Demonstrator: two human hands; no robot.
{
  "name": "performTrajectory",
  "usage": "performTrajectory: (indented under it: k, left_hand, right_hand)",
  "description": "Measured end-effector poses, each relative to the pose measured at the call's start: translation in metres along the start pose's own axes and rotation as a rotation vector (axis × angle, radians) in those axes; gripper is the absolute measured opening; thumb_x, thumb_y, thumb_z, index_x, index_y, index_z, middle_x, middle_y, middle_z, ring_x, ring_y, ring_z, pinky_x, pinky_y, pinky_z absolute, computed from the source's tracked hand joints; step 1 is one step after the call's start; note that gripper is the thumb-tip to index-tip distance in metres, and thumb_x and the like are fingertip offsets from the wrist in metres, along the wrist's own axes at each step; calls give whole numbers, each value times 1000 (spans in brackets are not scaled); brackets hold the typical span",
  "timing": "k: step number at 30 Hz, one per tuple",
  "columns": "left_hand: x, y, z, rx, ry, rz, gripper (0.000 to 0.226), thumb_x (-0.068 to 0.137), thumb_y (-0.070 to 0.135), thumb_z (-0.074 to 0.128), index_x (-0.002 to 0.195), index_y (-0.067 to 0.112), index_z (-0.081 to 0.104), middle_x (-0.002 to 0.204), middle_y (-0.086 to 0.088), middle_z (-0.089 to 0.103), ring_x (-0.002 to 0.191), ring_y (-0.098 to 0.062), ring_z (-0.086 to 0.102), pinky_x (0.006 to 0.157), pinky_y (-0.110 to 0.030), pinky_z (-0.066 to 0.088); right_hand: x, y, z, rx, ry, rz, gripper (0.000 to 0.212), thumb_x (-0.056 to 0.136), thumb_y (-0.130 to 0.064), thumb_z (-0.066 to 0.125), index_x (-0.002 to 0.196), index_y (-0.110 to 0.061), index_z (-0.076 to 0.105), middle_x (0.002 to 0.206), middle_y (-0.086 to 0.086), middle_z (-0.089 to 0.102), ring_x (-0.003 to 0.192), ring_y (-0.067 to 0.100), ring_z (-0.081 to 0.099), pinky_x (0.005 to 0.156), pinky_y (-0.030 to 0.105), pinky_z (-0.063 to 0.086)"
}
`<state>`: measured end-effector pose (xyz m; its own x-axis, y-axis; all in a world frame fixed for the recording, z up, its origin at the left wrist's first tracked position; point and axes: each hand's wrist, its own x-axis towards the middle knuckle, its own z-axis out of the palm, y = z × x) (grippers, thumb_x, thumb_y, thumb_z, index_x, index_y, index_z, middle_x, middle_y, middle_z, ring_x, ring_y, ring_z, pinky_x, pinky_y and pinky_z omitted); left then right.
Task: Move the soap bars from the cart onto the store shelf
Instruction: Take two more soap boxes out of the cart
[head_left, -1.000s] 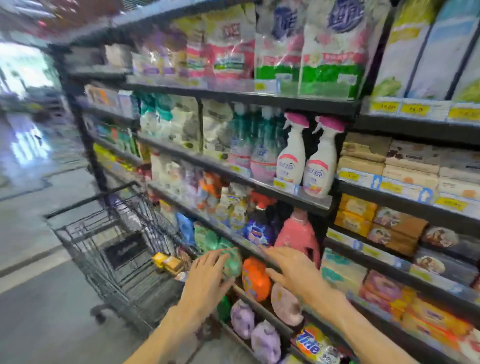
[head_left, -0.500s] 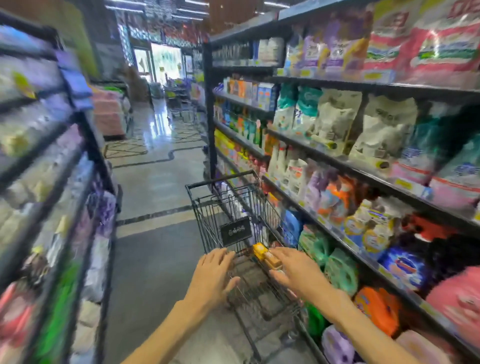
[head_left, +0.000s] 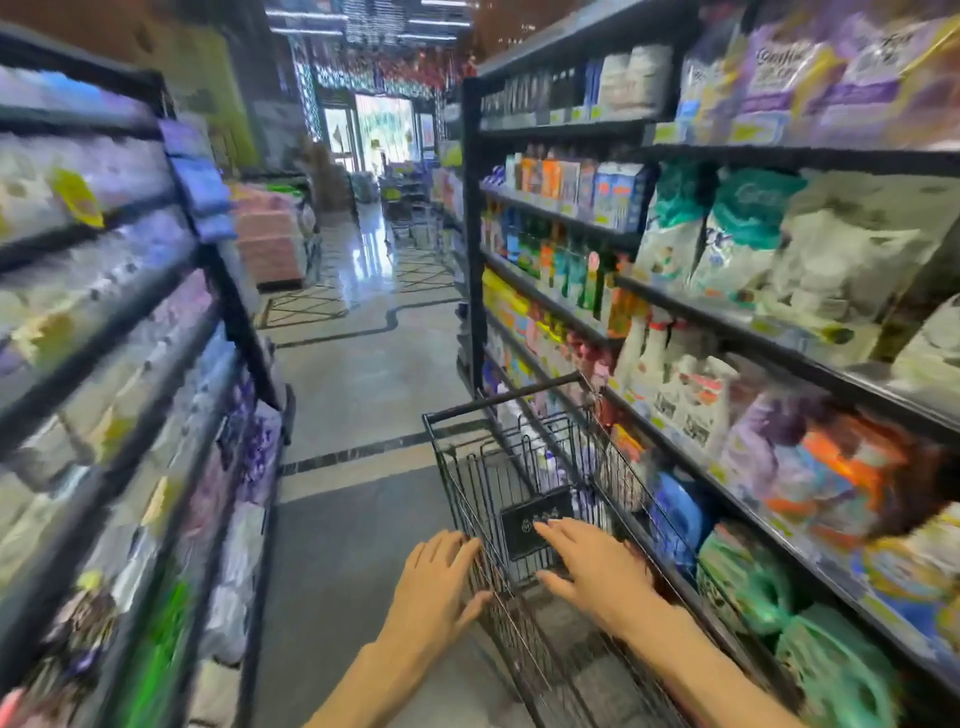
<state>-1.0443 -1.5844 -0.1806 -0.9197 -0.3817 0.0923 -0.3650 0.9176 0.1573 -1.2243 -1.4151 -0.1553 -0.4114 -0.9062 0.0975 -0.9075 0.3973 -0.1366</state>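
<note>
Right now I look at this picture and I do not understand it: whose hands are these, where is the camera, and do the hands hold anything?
There is no machine here. A person wears a wide-angle camera on the head, so you look forward and down along their own arms, into a store aisle.

The left hand reaches out with fingers spread at the left side of a black wire cart. The right hand is spread open over the cart's basket. Neither hand holds anything.

On the person's right stands the store shelf, full of bags and bottles. Another shelf rack is on the left, too blurred to read. I cannot make out soap bars in the cart in this picture; the right hand and the blur hide much of the basket.
</note>
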Motion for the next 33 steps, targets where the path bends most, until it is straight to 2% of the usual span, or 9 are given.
performTrajectory:
  k: [3,7,14,18,21,25,28,29,33]
  left_hand:
    - [49,-12,-4,-15,-5,17,70,99,60,40,158,26,24,164,1,25,152,-21,20,125,-40,17]
    - [115,-12,7,-39,-19,93,68,98,60,43,155,25,31,159,1,34,147,-21,31,122,-37,26]
    - [242,37,48,4,-134,401,67,94,60,48,150,23,41,153,-1,44,139,-26,43,114,-42,39]
    - [309,73,90,-16,-223,620,65,89,62,42,137,20,57,136,-3,60,121,-28,60,97,-40,53]
    - [350,95,124,-14,-303,743,62,87,60,41,127,19,64,122,-3,67,105,-26,69,79,-35,60]
    - [375,114,173,-79,-452,847,63,92,54,48,139,13,55,135,-10,61,118,-33,63,92,-39,55]
    - [381,127,207,-74,-600,870,62,98,47,52,149,12,42,153,-14,44,134,-34,49,107,-38,43]
    - [383,131,220,-64,-651,867,62,100,46,49,151,14,37,154,-12,41,137,-31,46,109,-36,40]
    - [388,139,280,-27,-775,814,57,104,41,44,154,19,27,153,-5,37,138,-24,43,107,-36,40]
  right_hand:
    - [43,19,3,17,7,26,67,99,-52,46,156,-25,25,159,-3,32,147,14,28,120,29,21]
    - [69,50,8,43,0,140,67,98,-52,49,155,-24,27,159,-2,33,146,16,29,121,34,24]
    - [67,129,13,32,11,413,66,95,-46,53,153,-21,34,155,1,39,142,23,36,115,37,32]
    - [48,173,37,33,34,650,63,88,-50,56,142,-20,51,140,6,56,127,28,56,101,41,49]
    - [33,194,54,67,70,841,61,86,-58,44,130,-20,62,122,2,68,107,24,68,85,36,59]
    - [17,197,73,84,27,1044,60,87,-54,44,134,-20,60,126,3,66,113,24,65,90,35,55]
    - [9,194,96,149,13,1197,58,82,-53,43,124,-21,67,110,0,72,96,20,71,75,31,61]
    - [6,194,107,156,4,1220,58,82,-53,43,125,-21,66,111,-1,71,97,20,71,75,31,61]
    - [-6,193,163,179,20,1299,58,88,-56,41,134,-24,57,126,-5,65,111,19,64,90,34,57]
